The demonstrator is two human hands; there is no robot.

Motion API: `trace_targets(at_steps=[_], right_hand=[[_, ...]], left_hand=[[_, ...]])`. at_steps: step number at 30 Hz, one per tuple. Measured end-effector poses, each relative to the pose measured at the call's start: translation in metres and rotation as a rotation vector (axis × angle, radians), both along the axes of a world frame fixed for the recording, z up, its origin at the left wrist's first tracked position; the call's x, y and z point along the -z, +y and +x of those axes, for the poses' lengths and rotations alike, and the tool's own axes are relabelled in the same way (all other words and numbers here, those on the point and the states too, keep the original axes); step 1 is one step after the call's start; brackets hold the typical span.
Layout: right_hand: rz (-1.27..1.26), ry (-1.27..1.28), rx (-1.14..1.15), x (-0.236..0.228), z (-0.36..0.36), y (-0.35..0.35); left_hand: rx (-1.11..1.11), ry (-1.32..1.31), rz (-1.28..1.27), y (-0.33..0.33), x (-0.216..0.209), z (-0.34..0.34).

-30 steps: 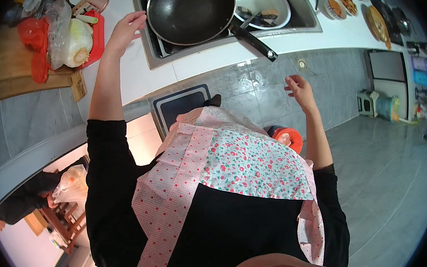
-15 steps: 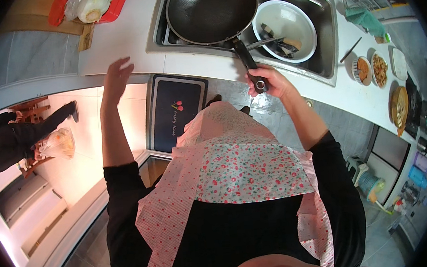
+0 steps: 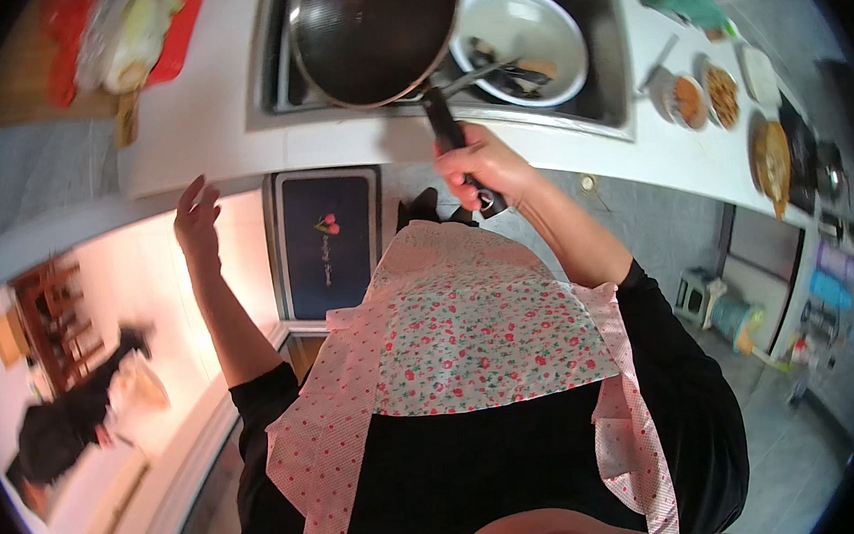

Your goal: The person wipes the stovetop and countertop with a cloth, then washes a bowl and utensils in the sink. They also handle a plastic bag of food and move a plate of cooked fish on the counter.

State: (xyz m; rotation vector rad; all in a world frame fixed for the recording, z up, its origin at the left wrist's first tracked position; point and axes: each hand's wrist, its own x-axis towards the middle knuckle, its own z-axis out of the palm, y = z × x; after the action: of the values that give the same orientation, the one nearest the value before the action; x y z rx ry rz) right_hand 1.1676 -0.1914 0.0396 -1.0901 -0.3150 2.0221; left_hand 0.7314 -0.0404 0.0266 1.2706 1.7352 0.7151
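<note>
My right hand point(image 3: 488, 170) is wrapped round the black handle of a dark wok point(image 3: 378, 30). The wok hangs tilted over the left part of the steel sink point(image 3: 610, 92), its handle pointing toward me. Just right of it, a white basin point(image 3: 571, 55) sits in the sink with several dark-handled utensils point(image 3: 522, 77) inside; what kind they are I cannot make out fully. My left hand point(image 3: 198, 220) is raised off to the left, near the counter's front edge, its fingers apart and nothing in them.
At the far left a red tray point(image 3: 179, 46) holds a cabbage point(image 3: 134, 49) in plastic. Bowls of chopped food point(image 3: 722, 98) and a wooden board point(image 3: 772, 161) stand on the right of the counter point(image 3: 337, 146). A dark mat point(image 3: 330, 244) lies on the floor. At left, another person point(image 3: 59, 432) carries a bag.
The wok's handle has come closer to me, with my right hand gripping it more fully. My left hand has moved left and away from the counter. The other person has moved nearer.
</note>
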Motion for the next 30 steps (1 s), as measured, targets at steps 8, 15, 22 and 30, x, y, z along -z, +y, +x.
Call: trace_targets(at_steps=[8,15,22,30], right_hand=[[0.475,-1.245,-0.31,-0.022,0.04,-0.027],[0.456,-0.945,-0.199,-0.05,0.067,-0.072],[0.298,0.016,0.344,-0.068,0.161,-0.181],[0.309,0.041,0.857,-0.088,0.274,-0.339]], left_hand=[[0.022,-0.125,0.264,0.101,-0.002,0.071],[-0.016,-0.104,0.578,0.116,-0.072,0.164],[0.159,-0.332,0.602,0.096,-0.07,0.31],[0.471,-0.195,0.744,0.034,-0.083,0.493]])
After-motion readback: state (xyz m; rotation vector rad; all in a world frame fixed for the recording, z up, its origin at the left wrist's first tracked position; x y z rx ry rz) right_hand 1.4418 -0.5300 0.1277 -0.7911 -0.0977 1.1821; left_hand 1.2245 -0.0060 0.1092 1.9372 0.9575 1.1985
